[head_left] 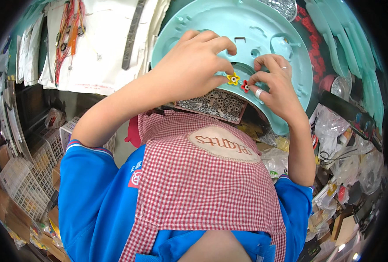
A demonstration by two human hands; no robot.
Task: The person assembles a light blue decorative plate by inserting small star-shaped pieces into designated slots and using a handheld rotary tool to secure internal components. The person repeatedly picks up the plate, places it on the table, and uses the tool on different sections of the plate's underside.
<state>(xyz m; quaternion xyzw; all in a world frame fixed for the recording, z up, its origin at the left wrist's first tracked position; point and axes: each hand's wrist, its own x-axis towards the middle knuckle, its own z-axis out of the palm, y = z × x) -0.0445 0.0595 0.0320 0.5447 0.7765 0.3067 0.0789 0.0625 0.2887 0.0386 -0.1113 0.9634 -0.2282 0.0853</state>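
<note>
The left hand (194,65) pinches a small yellow flower-shaped knob (233,79) in its fingertips and presses it onto the big round mint-green plastic plate (285,83). The right hand (274,83) pinches a red flower-shaped knob (245,86) just beside it, so both knobs sit close together at the edge of the plate's middle hole. The plate leans toward the person, so both hands can reach it. A flat tray of small metal washers (213,105) sits right under the hands, near enough to grab from.
</note>
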